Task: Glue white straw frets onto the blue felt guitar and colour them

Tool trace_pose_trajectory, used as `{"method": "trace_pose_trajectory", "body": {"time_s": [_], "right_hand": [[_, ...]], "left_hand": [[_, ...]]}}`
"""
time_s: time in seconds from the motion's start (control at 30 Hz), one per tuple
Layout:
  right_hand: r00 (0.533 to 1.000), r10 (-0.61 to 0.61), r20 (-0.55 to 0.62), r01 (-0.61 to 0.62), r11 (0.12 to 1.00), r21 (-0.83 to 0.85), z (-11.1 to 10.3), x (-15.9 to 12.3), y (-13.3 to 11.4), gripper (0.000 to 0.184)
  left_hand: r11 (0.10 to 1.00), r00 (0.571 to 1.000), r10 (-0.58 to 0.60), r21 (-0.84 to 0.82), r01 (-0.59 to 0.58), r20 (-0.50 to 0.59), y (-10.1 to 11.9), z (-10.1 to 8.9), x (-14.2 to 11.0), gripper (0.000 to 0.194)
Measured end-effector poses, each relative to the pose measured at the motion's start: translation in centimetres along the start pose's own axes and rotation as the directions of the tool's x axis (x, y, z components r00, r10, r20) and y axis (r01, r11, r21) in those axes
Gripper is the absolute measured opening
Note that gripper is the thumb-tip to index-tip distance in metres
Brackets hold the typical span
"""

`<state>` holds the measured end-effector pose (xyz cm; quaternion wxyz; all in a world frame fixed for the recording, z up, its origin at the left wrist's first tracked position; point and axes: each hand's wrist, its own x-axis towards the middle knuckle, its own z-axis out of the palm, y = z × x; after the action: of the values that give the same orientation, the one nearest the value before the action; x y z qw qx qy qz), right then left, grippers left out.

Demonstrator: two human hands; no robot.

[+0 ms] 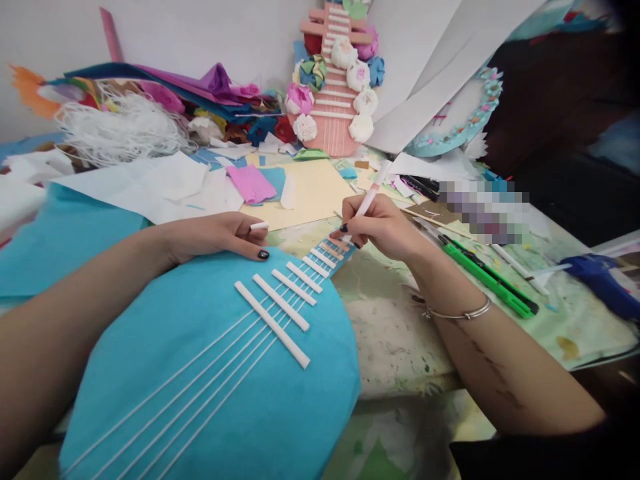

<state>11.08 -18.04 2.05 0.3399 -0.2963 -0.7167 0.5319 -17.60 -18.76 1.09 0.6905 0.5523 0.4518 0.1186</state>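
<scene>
A pear-shaped craft lute covered in blue paper [300, 417] slants across the front of the table, with white strings running along it. White strips [273, 325] lie crosswise over the strings, and several smaller peach-coloured strips [334, 250] sit towards the narrow neck. My right hand [385, 227] grips a white marker pen [369, 200] with a pinkish band, over the neck; its tip is hidden by the fingers. My left hand [213, 237] rests at the upper left edge of the lute, its fingers curled around a small white pen cap [259, 226].
A pink lute with paper flowers [333, 127] stands at the back. White string [120, 127] is heaped at the left, behind blue paper [65, 247]. On the right lie a green utility knife [490, 280] and a blue glue gun [605, 283]. Paper scraps [250, 183] litter the middle.
</scene>
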Motion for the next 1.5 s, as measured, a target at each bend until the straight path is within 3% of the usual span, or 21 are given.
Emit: {"method": "trace_pose_trajectory", "body": {"time_s": [0.7, 0.9, 1.5], "right_hand": [[0.999, 0.037, 0.012, -0.037, 0.999, 0.027, -0.11, 0.11, 0.29, 0.019], [1.000, -0.014, -0.014, 0.014, 0.999, 0.032, -0.05, 0.16, 0.45, 0.016], [1.000, -0.019, 0.018, 0.018, 1.000, 0.007, -0.07, 0.28, 0.41, 0.014]], "left_hand": [[1.000, 1.000, 0.006, 0.026, -0.007, 0.003, -0.03, 0.03, 0.00, 0.046], [1.000, 1.000, 0.006, 0.017, -0.006, -0.003, -0.33, -0.21, 0.06, 0.043], [1.000, 1.000, 0.002, -0.007, -0.002, 0.016, -0.16, -0.15, 0.02, 0.046]]}}
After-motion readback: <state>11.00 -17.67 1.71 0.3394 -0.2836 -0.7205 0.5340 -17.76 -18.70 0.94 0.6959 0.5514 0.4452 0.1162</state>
